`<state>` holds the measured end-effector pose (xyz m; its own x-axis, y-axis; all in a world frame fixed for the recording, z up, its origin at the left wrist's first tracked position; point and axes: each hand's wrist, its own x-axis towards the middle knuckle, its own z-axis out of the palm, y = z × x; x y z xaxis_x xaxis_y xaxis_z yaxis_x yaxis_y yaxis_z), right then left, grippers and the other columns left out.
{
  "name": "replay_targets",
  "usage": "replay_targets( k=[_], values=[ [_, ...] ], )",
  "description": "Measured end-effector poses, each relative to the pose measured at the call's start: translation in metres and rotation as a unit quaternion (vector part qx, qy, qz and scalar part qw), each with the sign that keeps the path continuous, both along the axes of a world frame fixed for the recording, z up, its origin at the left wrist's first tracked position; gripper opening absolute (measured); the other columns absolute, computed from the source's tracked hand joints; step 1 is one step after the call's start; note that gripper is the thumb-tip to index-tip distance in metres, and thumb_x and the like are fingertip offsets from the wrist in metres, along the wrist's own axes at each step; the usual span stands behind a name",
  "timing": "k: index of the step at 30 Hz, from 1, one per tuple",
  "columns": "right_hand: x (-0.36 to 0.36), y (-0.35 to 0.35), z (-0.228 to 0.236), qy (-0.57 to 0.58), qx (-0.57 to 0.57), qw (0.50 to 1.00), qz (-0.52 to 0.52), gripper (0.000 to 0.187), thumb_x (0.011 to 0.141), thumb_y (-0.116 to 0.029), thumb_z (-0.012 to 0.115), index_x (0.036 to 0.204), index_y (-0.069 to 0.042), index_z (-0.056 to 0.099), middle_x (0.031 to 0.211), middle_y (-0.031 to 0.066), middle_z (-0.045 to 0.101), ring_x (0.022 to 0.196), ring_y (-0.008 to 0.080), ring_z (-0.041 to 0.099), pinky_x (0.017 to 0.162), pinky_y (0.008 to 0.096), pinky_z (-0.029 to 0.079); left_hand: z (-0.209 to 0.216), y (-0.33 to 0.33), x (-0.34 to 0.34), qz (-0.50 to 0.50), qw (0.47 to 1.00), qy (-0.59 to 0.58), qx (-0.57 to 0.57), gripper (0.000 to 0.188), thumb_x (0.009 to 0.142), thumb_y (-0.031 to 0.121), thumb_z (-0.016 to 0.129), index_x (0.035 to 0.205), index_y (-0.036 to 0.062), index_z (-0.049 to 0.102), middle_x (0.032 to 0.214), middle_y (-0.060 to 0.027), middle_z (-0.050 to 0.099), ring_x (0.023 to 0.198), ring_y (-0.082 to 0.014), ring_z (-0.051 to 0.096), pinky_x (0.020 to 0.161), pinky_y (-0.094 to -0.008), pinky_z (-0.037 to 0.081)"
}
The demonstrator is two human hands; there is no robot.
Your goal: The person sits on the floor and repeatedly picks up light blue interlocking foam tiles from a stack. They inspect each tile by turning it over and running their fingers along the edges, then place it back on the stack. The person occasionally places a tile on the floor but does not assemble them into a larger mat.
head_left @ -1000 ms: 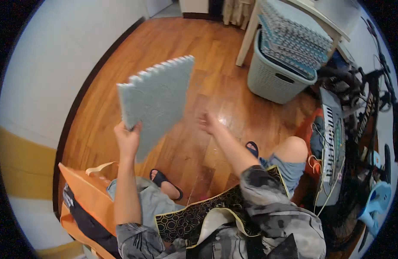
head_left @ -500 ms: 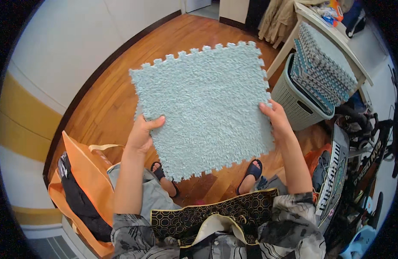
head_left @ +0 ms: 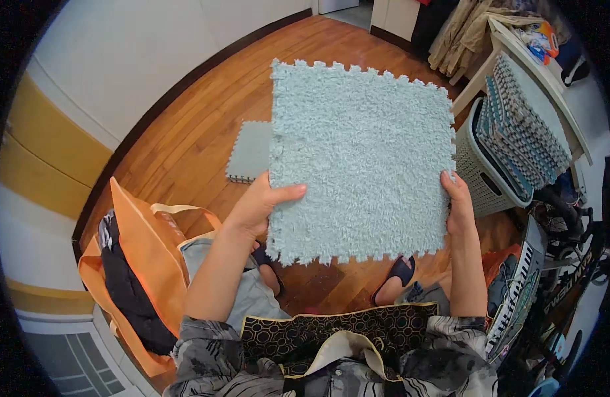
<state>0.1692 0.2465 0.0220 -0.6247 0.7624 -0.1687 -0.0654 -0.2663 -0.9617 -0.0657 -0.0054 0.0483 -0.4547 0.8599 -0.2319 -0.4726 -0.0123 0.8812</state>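
Observation:
A pale blue-green plush foam floor tile [head_left: 361,162] with interlocking toothed edges is held up in front of me. My left hand [head_left: 262,202] grips its left edge, thumb on the fluffy face and the other fingers hidden behind. On the opposite edge, my right hand [head_left: 456,198] pinches the tile the same way. Partly covered by the held tile, a stack of similar tiles [head_left: 248,149] lies on the wooden floor to the left. More tiles [head_left: 523,126] stand packed upright in a light plastic laundry basket [head_left: 487,178] at the right.
At lower left an orange zip bag [head_left: 149,245] gapes around dark cloth. A keyboard instrument [head_left: 513,298] and bicycle parts [head_left: 572,264] crowd the right side. A white table [head_left: 526,56] stands behind the basket, beside hanging beige cloth [head_left: 460,33]. A white wall [head_left: 133,59] runs along the left.
The held tile has shifted right in view and turned slightly clockwise, both hands still gripping it. The stack of tiles on the floor, formerly covered, now shows at its left.

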Motion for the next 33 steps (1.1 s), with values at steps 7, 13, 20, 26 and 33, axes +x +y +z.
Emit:
replay_targets(
  k=[7, 13, 20, 26, 33],
  values=[
    [-0.002, -0.004, 0.004, -0.006, -0.028, 1.0, 0.007, 0.031, 0.086, -0.023, 0.056, 0.109, -0.001, 0.053, 0.098, 0.0066, 0.061, 0.083, 0.015, 0.058, 0.076, 0.0281, 0.045, -0.002, 0.0, 0.0, 0.004, 1.0, -0.009, 0.012, 0.053, 0.072, 0.006, 0.068, 0.119, -0.0024, 0.044, 0.107, -0.013, 0.057, 0.094, -0.0226, 0.058, 0.082, -0.0352, 0.048],
    [0.001, -0.005, 0.003, -0.025, -0.042, 0.999, 0.019, 0.031, 0.086, -0.023, 0.056, 0.108, -0.001, 0.053, 0.097, 0.0064, 0.061, 0.084, 0.0146, 0.058, 0.076, 0.0279, 0.045, 0.003, 0.002, 0.002, 0.025, 0.998, 0.049, 0.012, 0.044, 0.075, 0.008, 0.066, 0.113, -0.0024, 0.049, 0.103, -0.0108, 0.059, 0.092, -0.0201, 0.058, 0.08, -0.0329, 0.047],
    [-0.003, -0.015, 0.012, -0.002, 0.027, 1.0, -0.008, 0.03, 0.087, -0.022, 0.056, 0.107, -0.001, 0.052, 0.094, 0.0067, 0.062, 0.081, 0.0134, 0.059, 0.072, 0.027, 0.046, -0.013, 0.015, -0.005, 0.173, 0.939, 0.29, -0.064, 0.037, 0.083, 0.022, 0.061, 0.109, -0.0029, 0.052, 0.101, -0.0102, 0.06, 0.09, -0.0169, 0.056, 0.078, -0.0293, 0.045],
    [-0.004, -0.023, 0.016, -0.027, -0.031, 0.999, -0.008, 0.032, 0.087, -0.022, 0.055, 0.11, 0.001, 0.051, 0.096, 0.0092, 0.061, 0.081, 0.0156, 0.059, 0.073, 0.0281, 0.046, -0.013, 0.024, -0.003, 0.187, 0.924, 0.329, -0.047, 0.034, 0.082, 0.019, 0.062, 0.106, -0.0042, 0.054, 0.1, -0.0106, 0.06, 0.086, -0.0155, 0.056, 0.076, -0.0286, 0.044],
    [0.004, -0.019, 0.021, -0.011, -0.066, 0.998, 0.02, 0.042, 0.086, -0.023, 0.055, 0.119, 0.001, 0.044, 0.101, 0.0103, 0.058, 0.09, 0.0166, 0.056, 0.08, 0.0289, 0.044, -0.012, 0.016, -0.019, 0.11, 0.986, 0.111, -0.053, 0.038, 0.082, 0.018, 0.061, 0.113, -0.0023, 0.05, 0.103, -0.0107, 0.059, 0.089, -0.0191, 0.058, 0.078, -0.0314, 0.047]
  ],
)
